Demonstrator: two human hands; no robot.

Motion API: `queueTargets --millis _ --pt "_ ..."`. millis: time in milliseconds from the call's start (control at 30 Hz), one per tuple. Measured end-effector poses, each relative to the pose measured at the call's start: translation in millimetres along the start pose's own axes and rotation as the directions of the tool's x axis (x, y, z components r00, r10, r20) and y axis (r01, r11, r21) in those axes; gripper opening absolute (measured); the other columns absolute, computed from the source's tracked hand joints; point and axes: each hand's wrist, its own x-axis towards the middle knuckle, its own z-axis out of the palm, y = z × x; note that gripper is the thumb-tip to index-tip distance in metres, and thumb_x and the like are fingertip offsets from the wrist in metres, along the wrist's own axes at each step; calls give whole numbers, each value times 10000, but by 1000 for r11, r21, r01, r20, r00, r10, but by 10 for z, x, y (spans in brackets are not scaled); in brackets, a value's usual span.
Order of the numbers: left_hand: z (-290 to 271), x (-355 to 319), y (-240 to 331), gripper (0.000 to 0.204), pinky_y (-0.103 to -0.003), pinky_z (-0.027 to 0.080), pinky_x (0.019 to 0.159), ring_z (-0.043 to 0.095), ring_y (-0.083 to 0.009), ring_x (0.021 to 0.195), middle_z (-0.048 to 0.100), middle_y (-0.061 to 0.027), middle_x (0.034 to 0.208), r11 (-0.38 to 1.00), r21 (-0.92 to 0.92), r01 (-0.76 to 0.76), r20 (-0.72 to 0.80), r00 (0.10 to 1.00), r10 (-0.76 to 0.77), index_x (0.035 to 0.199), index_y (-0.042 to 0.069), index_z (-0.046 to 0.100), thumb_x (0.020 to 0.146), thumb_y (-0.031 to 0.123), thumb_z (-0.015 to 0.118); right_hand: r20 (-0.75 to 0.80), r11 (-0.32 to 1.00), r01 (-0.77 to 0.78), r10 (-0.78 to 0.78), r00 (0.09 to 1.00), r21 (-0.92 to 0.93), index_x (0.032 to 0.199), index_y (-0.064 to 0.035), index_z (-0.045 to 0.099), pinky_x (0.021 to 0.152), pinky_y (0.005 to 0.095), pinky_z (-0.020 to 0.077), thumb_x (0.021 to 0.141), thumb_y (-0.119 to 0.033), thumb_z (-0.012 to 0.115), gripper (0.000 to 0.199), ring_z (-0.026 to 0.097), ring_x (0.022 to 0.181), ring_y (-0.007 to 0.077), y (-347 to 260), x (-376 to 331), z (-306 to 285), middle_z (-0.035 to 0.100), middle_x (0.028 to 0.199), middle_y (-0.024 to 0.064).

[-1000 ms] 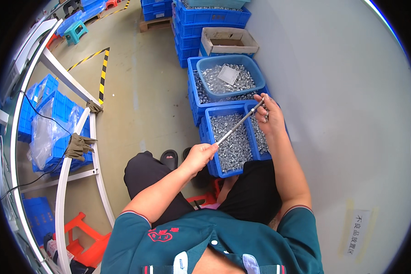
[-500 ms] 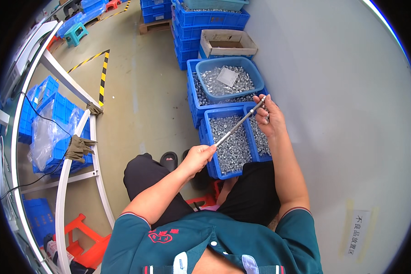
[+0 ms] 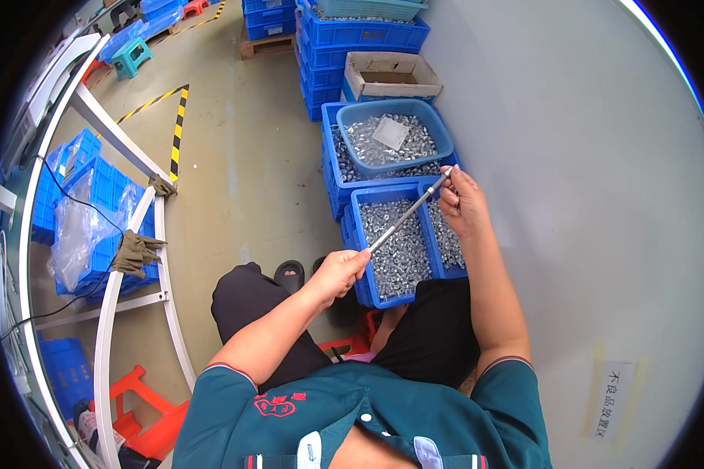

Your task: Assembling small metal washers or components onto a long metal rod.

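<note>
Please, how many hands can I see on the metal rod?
2: the left hand closes around the nearer part of the metal rod; the right hand's fingers hold its far end.

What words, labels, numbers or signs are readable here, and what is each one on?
I won't copy wording, only say where it stands.
White label on the wall: readable black characters.
Red embroidery on the teal shirt: too small.
White slip in the basin: unreadable.
Blue crates: marks too blurred.
</note>
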Motion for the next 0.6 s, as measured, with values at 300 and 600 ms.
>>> queueTargets --millis 300,600 --pt "1 -5 57 421 -208 126 338 193 -17 356 290 86 463 999 -14 -34 -34 999 34 640 112 439 906 431 513 133 901 -134 205 970 -413 992 19 598 367 176 257 903 -204 550 244 381 449 41 94 -121 131 469 666 -13" --pt "-76 28 77 420 -207 116 349 179 -18 359 267 91 464 997 8 -74 -87 993 74 653 111 432 906 438 511 140 865 -501 499 855 -25 859 -15 532 333 143 285 908 -177 521 169 428 486 57 89 34 -95 535 729 53"
